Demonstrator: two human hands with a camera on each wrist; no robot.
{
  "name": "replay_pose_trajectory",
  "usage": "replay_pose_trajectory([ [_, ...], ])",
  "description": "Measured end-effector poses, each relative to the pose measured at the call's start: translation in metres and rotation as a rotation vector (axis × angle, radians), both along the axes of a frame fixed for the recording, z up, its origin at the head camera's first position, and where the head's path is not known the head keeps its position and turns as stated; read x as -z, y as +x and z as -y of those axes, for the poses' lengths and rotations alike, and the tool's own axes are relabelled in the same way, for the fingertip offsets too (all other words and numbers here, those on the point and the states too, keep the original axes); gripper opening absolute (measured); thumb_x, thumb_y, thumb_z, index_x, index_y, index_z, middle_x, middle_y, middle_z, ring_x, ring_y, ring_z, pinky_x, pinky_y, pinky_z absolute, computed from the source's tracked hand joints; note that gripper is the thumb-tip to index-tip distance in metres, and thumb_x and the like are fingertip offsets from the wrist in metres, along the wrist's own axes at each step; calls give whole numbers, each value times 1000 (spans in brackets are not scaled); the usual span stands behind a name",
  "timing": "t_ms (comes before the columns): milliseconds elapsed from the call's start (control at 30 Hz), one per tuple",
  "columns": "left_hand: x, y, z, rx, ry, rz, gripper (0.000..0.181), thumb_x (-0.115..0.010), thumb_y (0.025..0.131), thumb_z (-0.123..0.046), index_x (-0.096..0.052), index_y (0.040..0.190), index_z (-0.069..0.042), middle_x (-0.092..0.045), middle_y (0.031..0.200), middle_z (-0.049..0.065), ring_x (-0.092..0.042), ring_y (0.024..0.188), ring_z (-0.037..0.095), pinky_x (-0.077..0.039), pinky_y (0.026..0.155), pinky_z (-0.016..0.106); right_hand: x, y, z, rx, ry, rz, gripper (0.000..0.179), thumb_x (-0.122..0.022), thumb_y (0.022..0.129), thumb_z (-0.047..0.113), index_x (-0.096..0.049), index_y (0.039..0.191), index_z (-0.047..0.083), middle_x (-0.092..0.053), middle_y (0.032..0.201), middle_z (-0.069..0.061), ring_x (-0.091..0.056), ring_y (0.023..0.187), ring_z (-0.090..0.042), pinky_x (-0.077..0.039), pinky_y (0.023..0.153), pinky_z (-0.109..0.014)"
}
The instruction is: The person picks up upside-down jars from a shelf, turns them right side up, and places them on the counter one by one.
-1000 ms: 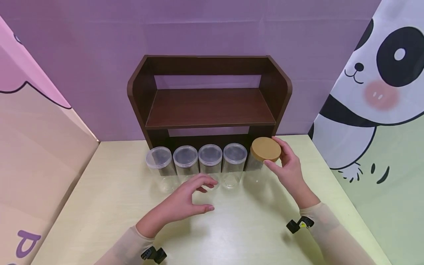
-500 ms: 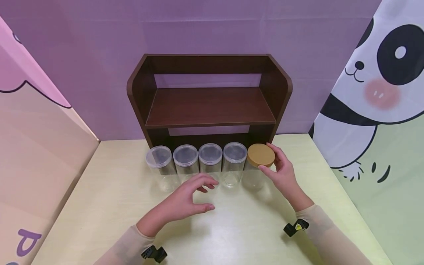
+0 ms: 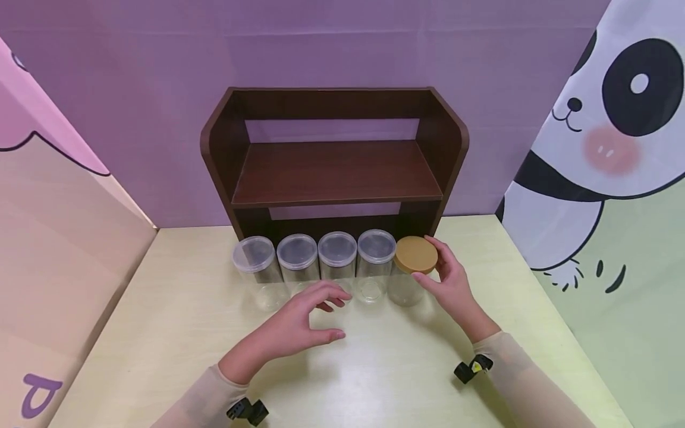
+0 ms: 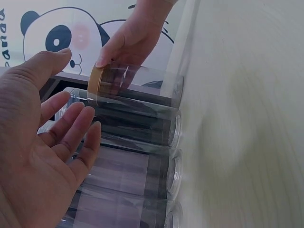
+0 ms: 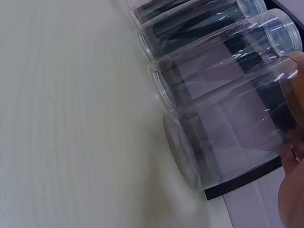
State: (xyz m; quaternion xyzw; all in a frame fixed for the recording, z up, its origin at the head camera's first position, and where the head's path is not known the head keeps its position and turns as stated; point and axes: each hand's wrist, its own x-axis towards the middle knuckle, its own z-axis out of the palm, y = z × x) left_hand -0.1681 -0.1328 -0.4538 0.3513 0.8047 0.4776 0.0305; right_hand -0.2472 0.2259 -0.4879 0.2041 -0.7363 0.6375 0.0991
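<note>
My right hand (image 3: 449,288) grips a clear jar by its tan lid (image 3: 415,254), thumb in front and fingers behind. The jar (image 5: 228,128) is upright at the right end of a row and looks to stand on the table. Several clear jars with translucent lids (image 3: 377,246) line up to its left, close side by side. My left hand (image 3: 299,321) hovers in front of the row with its fingers loosely bent and nothing in them. In the left wrist view its fingertips (image 4: 85,118) are apart from the tan lid (image 4: 97,83).
A dark brown two-tier shelf (image 3: 337,172) stands right behind the jars, against a purple backdrop. The pale wooden table (image 3: 171,309) extends forward and to both sides. A panda-printed panel (image 3: 605,148) borders the right side, a pink and beige one (image 3: 69,196) the left.
My right hand has brought the tan-lidded jar left and lower, up beside the row's end. The left hand has stayed in about the same place.
</note>
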Motion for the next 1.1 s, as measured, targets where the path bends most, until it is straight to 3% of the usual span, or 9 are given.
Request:
replay_pose_trajectory([
  [133, 1, 1, 0, 8, 15, 7, 56, -91, 92, -9, -67, 141, -18, -65, 142, 8, -65, 127, 19, -61, 104, 42, 1, 0, 0, 3, 15, -14, 82, -78, 92, -16, -42, 164, -3, -52, 158, -25, -54, 142, -5, -37, 121, -16],
  [300, 3, 0, 0, 15, 23, 7, 56, -91, 92, -9, -67, 142, -18, -65, 142, 5, -65, 127, 19, -60, 105, 43, 0, -1, -2, 1, 39, -33, 82, -79, 91, -17, -42, 164, -3, -52, 158, -26, -52, 144, -4, -33, 124, -16],
  [633, -2, 1, 4, -8, -9, 5, 55, -89, 94, -11, -65, 143, -18, -64, 142, -5, -66, 128, 22, -60, 106, 45, -9, 4, -12, 54, 131, 17, 84, -84, 93, -7, -41, 166, 0, -51, 162, -21, -53, 137, -6, -39, 116, -14],
  [867, -23, 10, 39, -159, -57, -130, 57, -92, 92, -11, -66, 143, -18, -66, 139, -8, -67, 125, 18, -60, 106, 39, -18, 4, -26, 89, 122, -88, 70, -80, 94, -12, -48, 156, -7, -59, 146, -26, -57, 133, -13, -48, 114, -24],
  [1100, -43, 16, 107, -365, -15, -286, 53, -87, 91, 3, -69, 139, -5, -73, 130, 5, -69, 115, 13, -53, 104, 19, -30, -7, -56, 144, 165, -179, 51, -71, 100, -12, -53, 148, -9, -64, 133, 0, -59, 127, -12, -49, 110, -22],
])
